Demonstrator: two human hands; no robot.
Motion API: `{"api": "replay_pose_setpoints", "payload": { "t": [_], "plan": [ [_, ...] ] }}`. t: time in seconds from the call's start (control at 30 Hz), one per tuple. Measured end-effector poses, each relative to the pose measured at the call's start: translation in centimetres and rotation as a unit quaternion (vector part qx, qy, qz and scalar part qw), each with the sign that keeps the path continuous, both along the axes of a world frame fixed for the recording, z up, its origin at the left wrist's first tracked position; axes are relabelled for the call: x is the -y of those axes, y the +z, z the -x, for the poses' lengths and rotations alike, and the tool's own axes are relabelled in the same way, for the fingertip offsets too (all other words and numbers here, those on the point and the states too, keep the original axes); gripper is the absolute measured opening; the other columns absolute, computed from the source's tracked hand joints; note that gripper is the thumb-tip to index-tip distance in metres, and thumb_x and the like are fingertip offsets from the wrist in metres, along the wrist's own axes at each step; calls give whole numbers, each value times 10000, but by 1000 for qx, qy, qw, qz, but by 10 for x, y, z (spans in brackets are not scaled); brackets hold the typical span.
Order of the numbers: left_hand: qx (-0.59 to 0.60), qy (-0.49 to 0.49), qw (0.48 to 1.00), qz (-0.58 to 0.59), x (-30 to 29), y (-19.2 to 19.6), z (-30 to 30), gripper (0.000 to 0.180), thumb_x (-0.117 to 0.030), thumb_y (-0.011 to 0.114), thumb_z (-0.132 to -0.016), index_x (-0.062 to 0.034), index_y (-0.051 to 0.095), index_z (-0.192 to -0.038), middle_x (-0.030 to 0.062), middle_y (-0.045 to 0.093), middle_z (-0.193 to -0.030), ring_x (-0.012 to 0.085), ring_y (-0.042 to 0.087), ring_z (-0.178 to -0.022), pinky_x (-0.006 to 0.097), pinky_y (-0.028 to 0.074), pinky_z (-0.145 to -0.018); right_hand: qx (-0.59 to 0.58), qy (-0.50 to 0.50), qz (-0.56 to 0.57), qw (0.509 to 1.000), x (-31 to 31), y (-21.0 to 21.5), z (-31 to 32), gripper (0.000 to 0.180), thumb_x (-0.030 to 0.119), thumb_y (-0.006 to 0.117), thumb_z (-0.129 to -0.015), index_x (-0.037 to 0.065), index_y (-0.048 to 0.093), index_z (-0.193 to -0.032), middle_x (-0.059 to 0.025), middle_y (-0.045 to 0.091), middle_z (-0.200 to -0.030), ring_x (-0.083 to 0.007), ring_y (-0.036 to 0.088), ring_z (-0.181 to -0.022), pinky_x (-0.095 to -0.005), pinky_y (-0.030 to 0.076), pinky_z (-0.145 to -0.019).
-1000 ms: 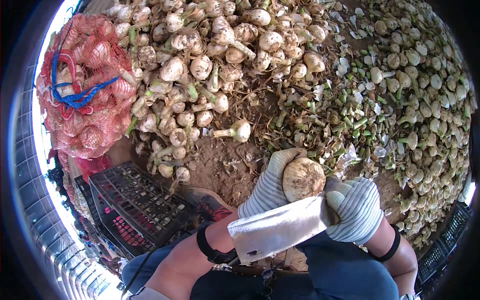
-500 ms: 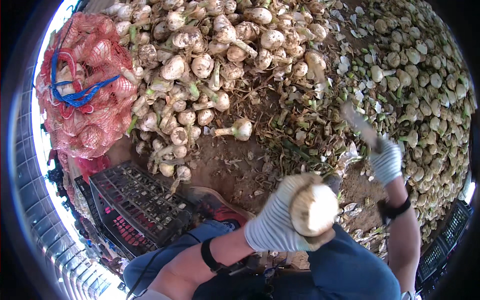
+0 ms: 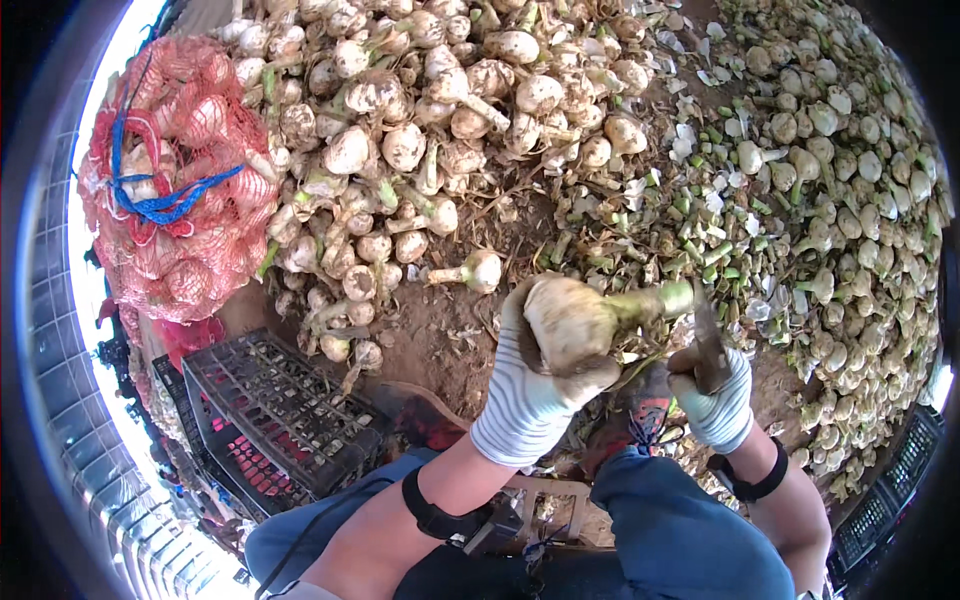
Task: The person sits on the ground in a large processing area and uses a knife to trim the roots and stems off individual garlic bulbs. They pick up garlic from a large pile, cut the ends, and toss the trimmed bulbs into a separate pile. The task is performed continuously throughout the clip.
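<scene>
In my left hand (image 3: 530,390), in a striped glove, is a large garlic bulb (image 3: 568,318) with dirt-stained skin. Its thick green stem (image 3: 655,302) points to the right. My right hand (image 3: 715,395), gloved the same way, is closed round a knife (image 3: 710,345) whose stained blade stands upright close to the stem's end; whether blade and stem touch I cannot tell. Beyond my hands, a single garlic bulb (image 3: 484,270) with a stem lies on the bare soil.
A heap of untrimmed garlic (image 3: 400,145) fills the far middle. Trimmed bulbs (image 3: 850,230) cover the right side, with stem cuttings (image 3: 700,230) between. At left are a red mesh sack (image 3: 185,240) of garlic and a black plastic crate (image 3: 280,410). Another dark crate (image 3: 880,495) stands at lower right.
My left hand has moved away from me and turned, so the bulb's stem now points right. My right hand has brought the knife nearer, in toward the stem.
</scene>
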State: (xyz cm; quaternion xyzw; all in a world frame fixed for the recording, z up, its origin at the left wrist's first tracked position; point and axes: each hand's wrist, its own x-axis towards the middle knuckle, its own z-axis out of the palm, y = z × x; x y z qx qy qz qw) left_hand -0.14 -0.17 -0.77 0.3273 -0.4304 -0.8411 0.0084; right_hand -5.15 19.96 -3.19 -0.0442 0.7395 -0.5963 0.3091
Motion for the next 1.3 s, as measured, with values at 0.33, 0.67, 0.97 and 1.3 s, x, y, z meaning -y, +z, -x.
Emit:
{"api": "replay_pose_setpoints", "payload": {
  "t": [0.33, 0.67, 0.97, 1.3],
  "plan": [
    [-39, 67, 952, -295, -14, 7, -11, 907, 36, 798, -586, -189, 328, -1328, 56, 491, -1207, 222, 515, -1111, 366, 468, -940, -79, 56, -17, 995, 17, 19, 8, 250, 131, 722, -713, -4, 638, -907, -36, 643, -733, -88, 603, -681, -235, 486, -622],
    [-154, 3, 946, -285, -2, 12, -18, 624, 29, 698, -724, -138, 384, -1237, 101, 488, -1199, 220, 484, -1149, 358, 464, -952, 76, 56, -162, 982, -66, -69, -45, 150, 16, 537, -699, -29, 613, -821, -33, 589, -641, -78, 523, -595, -268, 458, -538],
    [96, 95, 989, 64, 6, -72, 8, 261, 26, 645, -748, -95, 569, -967, 47, 567, -883, 164, 578, -753, 309, 532, -648, 122, -181, -84, 972, -91, -35, -48, 128, -5, 584, -713, 3, 607, -838, -16, 603, -731, -86, 529, -645, -246, 455, -606],
    [-266, -369, 800, 392, -121, 83, 96, 663, -187, 665, -789, 40, 352, -1328, 238, 473, -1258, 344, 489, -1167, 431, 390, -1016, 79, -448, -111, 884, -167, -5, -105, 291, 17, 621, -701, 33, 557, -984, -48, 594, -828, -116, 514, -641, -272, 415, -578]
  ]
}}
